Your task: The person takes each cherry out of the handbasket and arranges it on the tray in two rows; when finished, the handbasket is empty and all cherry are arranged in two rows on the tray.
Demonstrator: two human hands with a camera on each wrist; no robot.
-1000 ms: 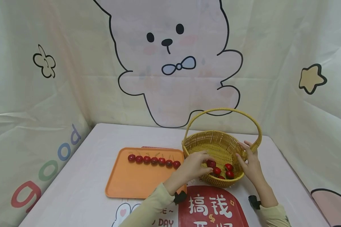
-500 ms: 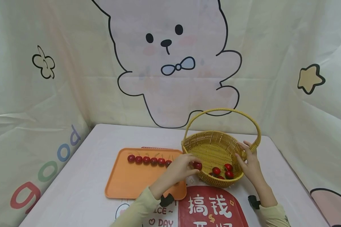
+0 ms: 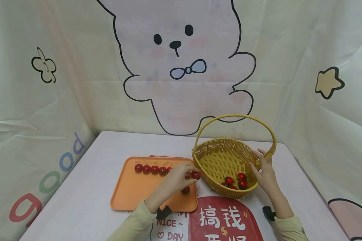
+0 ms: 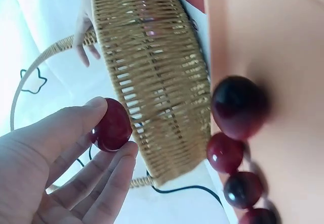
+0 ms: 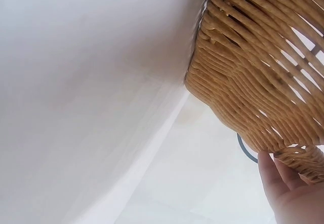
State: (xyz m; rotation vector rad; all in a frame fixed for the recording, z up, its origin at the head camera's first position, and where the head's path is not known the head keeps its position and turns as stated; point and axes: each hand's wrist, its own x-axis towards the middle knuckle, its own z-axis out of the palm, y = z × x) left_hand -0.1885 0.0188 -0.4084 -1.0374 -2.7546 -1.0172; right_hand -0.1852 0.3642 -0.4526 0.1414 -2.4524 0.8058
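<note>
In the head view my left hand point(image 3: 172, 180) pinches a dark red cherry point(image 3: 195, 175) between thumb and fingertips, above the right side of the orange tray point(image 3: 132, 195). The left wrist view shows this held cherry point(image 4: 112, 125) up close, apart from the basket's wall. Along the tray's far side runs a row of cherries point(image 3: 155, 170), its right end hidden by my hand. A separate cherry point(image 3: 185, 190) lies nearer the tray's front right. My right hand point(image 3: 266, 174) grips the rim of the yellow woven basket point(image 3: 209, 177) by the handle's base. Several cherries point(image 3: 242, 184) lie inside the basket.
The basket's tall arched handle point(image 3: 235, 115) rises above it. A white table point(image 3: 87, 187) carries everything, with a red printed patch point(image 3: 223, 217) in front of the basket. Patterned cloth walls point(image 3: 108, 113) enclose the back and sides.
My left hand has lifted a cherry out of the basket and carried it left, over the rim to the tray's right side. The right hand stays on the basket rim.
</note>
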